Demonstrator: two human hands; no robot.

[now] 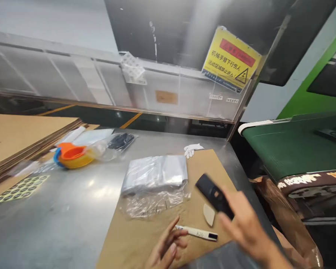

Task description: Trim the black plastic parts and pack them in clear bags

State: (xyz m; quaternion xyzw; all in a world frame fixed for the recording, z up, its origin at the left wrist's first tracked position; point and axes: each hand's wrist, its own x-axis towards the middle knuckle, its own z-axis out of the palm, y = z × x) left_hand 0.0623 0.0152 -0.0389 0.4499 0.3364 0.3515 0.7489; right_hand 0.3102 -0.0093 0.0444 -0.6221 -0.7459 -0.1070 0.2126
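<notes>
In the head view, my right hand [243, 224] grips a black handheld object [214, 196], an oblong with a small light patch on its face; its exact kind I cannot make out. My left hand [169, 244] is lower and further left, its fingers loosely bent and apart, with nothing between them. Its fingertips overlap the left end of a slim off-white tool marked "A26" [200, 233], which lies on brown cardboard [145, 235]; whether they touch it I cannot tell. Beside the tool is a small beige rounded piece [209, 215]. Clear plastic bags [156, 173] lie stacked beyond.
A white glove [193, 148] is at the cardboard's far edge. Orange, yellow and blue scoops [75, 155] sit left on the metal table [72, 209], near stacked cardboard sheets [25, 134] and a round-sticker sheet [21, 188]. A green conveyor belt [294, 149] stands right.
</notes>
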